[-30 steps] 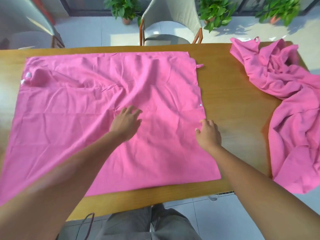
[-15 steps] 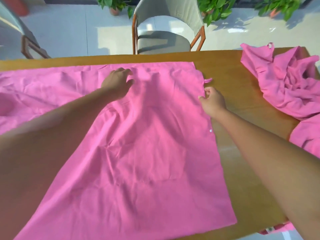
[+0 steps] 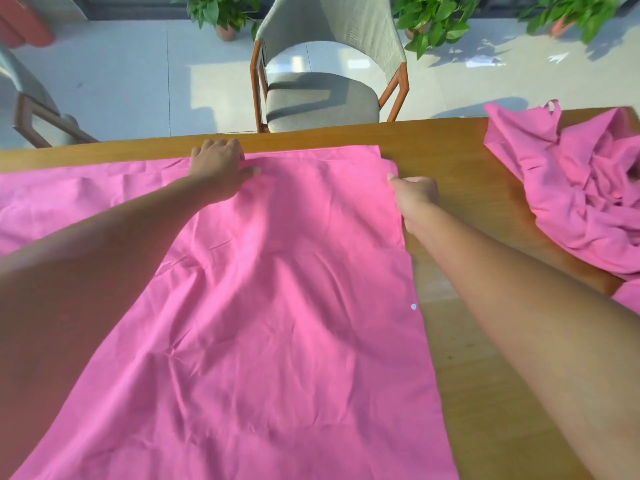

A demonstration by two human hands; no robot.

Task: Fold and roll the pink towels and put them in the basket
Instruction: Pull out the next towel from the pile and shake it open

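Note:
A large pink towel point(image 3: 277, 306) lies spread flat over the wooden table point(image 3: 485, 341), reaching from the far edge to the near one. My left hand point(image 3: 221, 164) is on its far hem, with the fingers bent over the edge and the thumb lying on the cloth. At the towel's right edge, just below the far right corner, my right hand point(image 3: 414, 194) pinches the cloth with curled fingers. A second pink towel point(image 3: 571, 188) sits crumpled in a heap at the table's right end. No basket is in view.
A grey chair with a wooden frame point(image 3: 322, 95) stands just behind the table's far edge. Another chair point(image 3: 31, 112) shows at the far left. Potted plants point(image 3: 429, 19) line the tiled floor at the back. Bare wood separates the two towels.
Both hands have slid away from me across the towel, from its middle to its far edge. The left hand now sits on the far hem, the right by the far right corner.

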